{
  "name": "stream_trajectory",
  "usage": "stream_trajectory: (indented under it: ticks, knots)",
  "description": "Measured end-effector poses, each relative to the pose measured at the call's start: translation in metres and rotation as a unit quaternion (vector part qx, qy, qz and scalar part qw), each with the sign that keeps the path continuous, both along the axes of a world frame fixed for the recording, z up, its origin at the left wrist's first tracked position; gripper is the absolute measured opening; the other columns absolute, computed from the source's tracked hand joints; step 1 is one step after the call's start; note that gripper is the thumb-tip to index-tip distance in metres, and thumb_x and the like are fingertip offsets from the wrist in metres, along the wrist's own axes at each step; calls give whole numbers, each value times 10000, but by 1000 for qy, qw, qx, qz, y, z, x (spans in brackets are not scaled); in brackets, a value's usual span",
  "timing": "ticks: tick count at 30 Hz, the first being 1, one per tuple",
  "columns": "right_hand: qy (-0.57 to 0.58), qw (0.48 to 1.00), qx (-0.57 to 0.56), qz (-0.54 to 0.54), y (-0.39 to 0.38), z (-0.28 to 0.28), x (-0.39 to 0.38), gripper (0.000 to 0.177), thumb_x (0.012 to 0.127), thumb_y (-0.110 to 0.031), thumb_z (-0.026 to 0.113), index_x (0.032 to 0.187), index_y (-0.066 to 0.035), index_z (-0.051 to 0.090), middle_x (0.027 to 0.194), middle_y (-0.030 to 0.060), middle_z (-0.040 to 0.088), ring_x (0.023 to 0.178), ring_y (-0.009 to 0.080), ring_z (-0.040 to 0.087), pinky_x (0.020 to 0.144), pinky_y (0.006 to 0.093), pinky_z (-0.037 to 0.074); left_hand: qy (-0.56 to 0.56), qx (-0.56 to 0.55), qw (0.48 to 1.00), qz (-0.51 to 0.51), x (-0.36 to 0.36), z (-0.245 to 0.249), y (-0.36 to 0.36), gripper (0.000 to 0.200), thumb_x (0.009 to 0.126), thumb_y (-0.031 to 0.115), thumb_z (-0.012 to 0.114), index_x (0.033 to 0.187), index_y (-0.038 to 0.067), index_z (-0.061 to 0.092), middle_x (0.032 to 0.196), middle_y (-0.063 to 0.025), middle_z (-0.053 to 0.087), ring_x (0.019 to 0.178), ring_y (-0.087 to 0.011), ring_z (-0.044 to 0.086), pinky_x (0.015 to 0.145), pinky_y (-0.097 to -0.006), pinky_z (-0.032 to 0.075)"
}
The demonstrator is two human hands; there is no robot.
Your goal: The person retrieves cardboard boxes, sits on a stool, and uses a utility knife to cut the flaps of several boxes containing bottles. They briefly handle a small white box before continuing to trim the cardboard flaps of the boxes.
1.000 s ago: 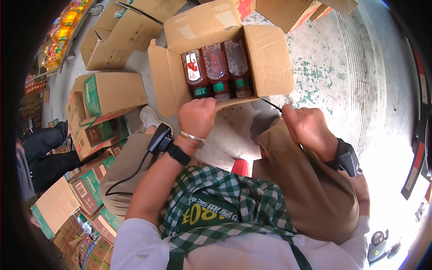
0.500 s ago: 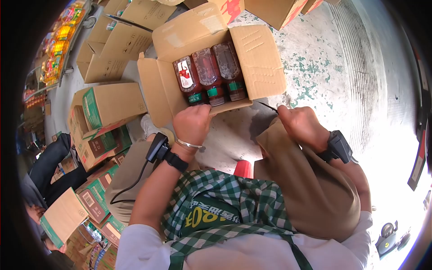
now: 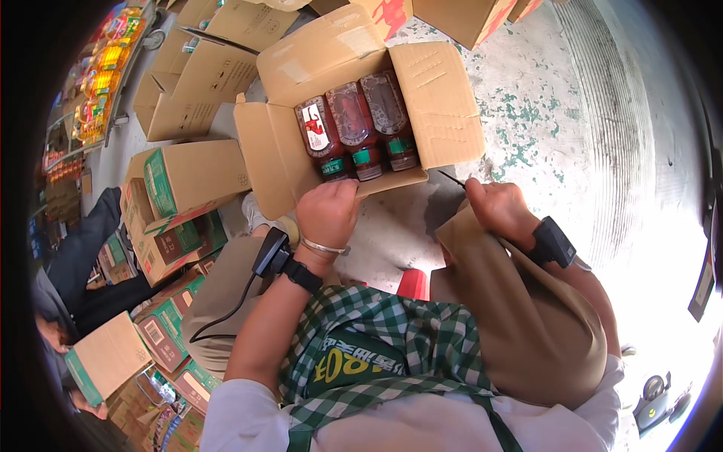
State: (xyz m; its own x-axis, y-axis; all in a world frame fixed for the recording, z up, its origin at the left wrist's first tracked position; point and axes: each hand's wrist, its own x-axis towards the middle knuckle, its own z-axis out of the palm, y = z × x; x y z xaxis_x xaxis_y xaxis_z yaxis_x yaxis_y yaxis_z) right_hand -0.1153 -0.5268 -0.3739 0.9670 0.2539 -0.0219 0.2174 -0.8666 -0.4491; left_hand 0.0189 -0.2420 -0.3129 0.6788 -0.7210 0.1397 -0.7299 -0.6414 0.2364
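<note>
An open cardboard box (image 3: 275, 162) stands in front of me with its flaps spread. Three dark red bottles with green neck labels lie inside: a left bottle (image 3: 315, 129) with a white label, a middle bottle (image 3: 350, 113) and a right bottle (image 3: 385, 105). My left hand (image 3: 328, 213) is closed on the box's near edge, beside the left bottle's cap. Close to the near right corner, my right hand (image 3: 497, 209) is wrapped round a thin, dark, blade-like tool (image 3: 452, 179). Its tip points toward the box without touching it; its handle is hidden in the fist.
More open cartons (image 3: 199, 177) crowd the left side, and a carton (image 3: 459, 19) stands at the top. A cart of yellow bottles (image 3: 109, 60) is far left. Another person's hand (image 3: 90, 405) is at a carton (image 3: 109, 358) lower left. A red object (image 3: 413, 285) shows between my knees.
The view has shifted slightly, so the box sits a little lower and to the right. Both my hands keep their holds. At left, the other person's leg has moved up.
</note>
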Motion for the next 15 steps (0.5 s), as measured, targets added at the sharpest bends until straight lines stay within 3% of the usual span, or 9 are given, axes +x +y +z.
stream_trajectory:
  ticks: [4, 6, 8, 10, 11, 12, 13, 14, 15]
  knots:
    - [63, 998, 8, -12, 0, -2, -8, 114, 790, -54, 505, 890, -45, 450, 616, 115, 586, 580, 329, 608, 489, 426, 473, 11, -10, 1000, -6, 1, 3, 3, 148, 788, 182, 684, 901, 88, 670, 837, -88, 684, 758, -270, 654, 659, -371, 515]
    - [79, 997, 17, -8, -10, -2, -22, 123, 782, -40, 506, 890, -42, 446, 614, 121, 589, 583, 337, 609, 493, 430, 470, 9, -21, 998, 58, 0, -2, 4, 138, 796, 201, 659, 881, 92, 651, 769, -76, 663, 700, -273, 643, 607, -388, 504]
    - [83, 991, 34, -104, -20, 5, -40, 111, 826, -16, 497, 924, -37, 450, 605, 133, 587, 574, 361, 597, 480, 440, 449, 14, -46, 993, 110, 1, -1, -10, 145, 804, 206, 658, 896, 94, 655, 770, -86, 663, 689, -282, 642, 598, -396, 502]
    - [130, 947, 106, -273, -24, 23, -44, 59, 923, -83, 494, 926, -42, 451, 590, 149, 513, 479, 287, 492, 455, 418, 365, 28, -86, 977, 192, -8, -4, -41, 152, 810, 198, 654, 923, 97, 665, 773, -106, 664, 679, -300, 642, 590, -418, 500]
    - [163, 891, 208, -370, -20, 48, -35, 113, 975, -140, 470, 933, -36, 457, 565, 103, 458, 465, 208, 389, 450, 381, 315, 87, -129, 962, 226, -14, 3, -71, 244, 830, 152, 652, 1062, 79, 659, 906, -157, 677, 816, -343, 653, 695, -405, 523]
    - [86, 879, 268, -386, -30, 36, -42, 107, 978, -149, 481, 962, -43, 486, 582, 25, 464, 497, 171, 354, 450, 362, 288, 107, -223, 946, 208, -16, 12, -100, 320, 845, 93, 594, 1157, 27, 606, 948, -194, 664, 845, -364, 641, 724, -403, 522]
    - [90, 862, 289, -406, -32, 42, -40, 123, 989, -158, 463, 1011, -46, 508, 623, 14, 510, 531, 175, 415, 472, 349, 345, 176, -232, 939, 182, -21, 49, -131, 417, 861, 58, 533, 1268, -24, 502, 1093, -235, 620, 988, -370, 603, 800, -391, 503]
    - [91, 844, 310, -428, -35, 52, -35, 159, 1001, -168, 445, 1061, -50, 531, 664, 3, 555, 566, 178, 477, 494, 335, 401, 151, -252, 948, 126, -37, 65, -154, 445, 863, 56, 524, 1297, -19, 468, 1153, -226, 592, 1054, -364, 567, 847, -401, 478]
    - [4, 859, 317, -402, -36, 59, -34, 135, 990, -152, 468, 1008, -28, 517, 691, 23, 563, 614, 139, 485, 550, 300, 427, 127, -270, 952, 69, -53, 81, -177, 474, 864, 54, 515, 1326, -15, 435, 1212, -217, 563, 1120, -358, 531, 894, -412, 452]
